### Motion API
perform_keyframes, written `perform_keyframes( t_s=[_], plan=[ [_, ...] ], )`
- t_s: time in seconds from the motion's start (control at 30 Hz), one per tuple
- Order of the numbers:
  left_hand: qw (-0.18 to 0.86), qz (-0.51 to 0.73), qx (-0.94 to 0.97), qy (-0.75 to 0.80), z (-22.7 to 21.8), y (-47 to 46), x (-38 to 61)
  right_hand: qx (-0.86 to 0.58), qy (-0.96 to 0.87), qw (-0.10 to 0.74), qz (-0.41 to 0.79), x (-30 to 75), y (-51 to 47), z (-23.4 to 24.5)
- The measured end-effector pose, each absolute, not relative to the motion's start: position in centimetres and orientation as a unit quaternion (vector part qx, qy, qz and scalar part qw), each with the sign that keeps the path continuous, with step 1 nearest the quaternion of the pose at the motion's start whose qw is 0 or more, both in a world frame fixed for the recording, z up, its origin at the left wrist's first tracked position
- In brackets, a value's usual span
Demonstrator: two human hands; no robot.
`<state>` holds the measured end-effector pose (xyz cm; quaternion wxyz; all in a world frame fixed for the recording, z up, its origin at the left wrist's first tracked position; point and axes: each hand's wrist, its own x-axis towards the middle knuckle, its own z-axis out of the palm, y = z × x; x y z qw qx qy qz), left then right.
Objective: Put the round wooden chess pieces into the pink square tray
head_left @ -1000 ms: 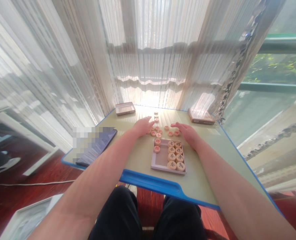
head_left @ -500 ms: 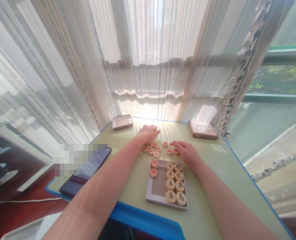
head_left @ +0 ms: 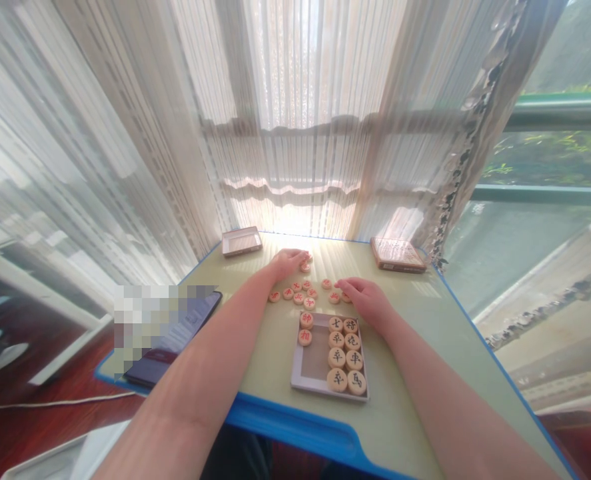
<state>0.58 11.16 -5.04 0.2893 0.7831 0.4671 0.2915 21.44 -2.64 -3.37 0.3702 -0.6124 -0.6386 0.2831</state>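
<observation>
My left hand (head_left: 290, 262) reaches to the far middle of the table, fingers together and curled onto a red-marked xiangqi piece (head_left: 308, 257). Another red-marked piece (head_left: 304, 267) lies just under its fingertips. My right hand (head_left: 368, 299) rests on the table with its fingers pressed together; what they hold, if anything, is hidden. It partly covers a red-marked piece (head_left: 345, 298). Several more red pieces (head_left: 298, 299) lie loose between the hands. Nearer me, a shallow box tray (head_left: 298, 383) holds two red pieces (head_left: 305, 337) at left and two columns of black-marked pieces (head_left: 337, 359) at right.
A box lid or tray (head_left: 242, 241) stands at the far left, and a flat boxed set (head_left: 398, 255) at the far right. A tablet (head_left: 175, 337) lies at the left edge of the blue-rimmed table (head_left: 425, 400). Sheer curtains (head_left: 300, 147) hang behind.
My left hand has gone from spread flat over the far pieces to fingers drawn together, uncovering red pieces beside it. My right hand stays nearly in place. The view has shifted slightly.
</observation>
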Motion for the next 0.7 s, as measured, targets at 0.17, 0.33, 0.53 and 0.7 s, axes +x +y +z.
perform_keyframes(
  t_s=[0.17, 0.33, 0.53, 0.7],
  plan=[
    [0.287, 0.253, 0.805, 0.453, -3.4, 9.8, -0.5, -0.611, -0.655, 0.356, 0.267, 21.5, -2.7, -3.2],
    [0.211, 0.156, 0.834, 0.486, -1.1, 7.8, -1.7, -0.621, -0.644, 0.354, 0.271, 21.7, -2.5, -3.2],
    [0.162, 0.128, 0.838, 0.505, -0.7, 4.7, -3.5, -0.629, -0.652, 0.339, 0.253, 21.8, -2.3, -3.4],
    [0.197, 0.148, 0.824, 0.511, -1.1, 3.9, -4.8, -0.632, -0.661, 0.325, 0.241, 21.8, -2.5, -3.3]
  ],
)
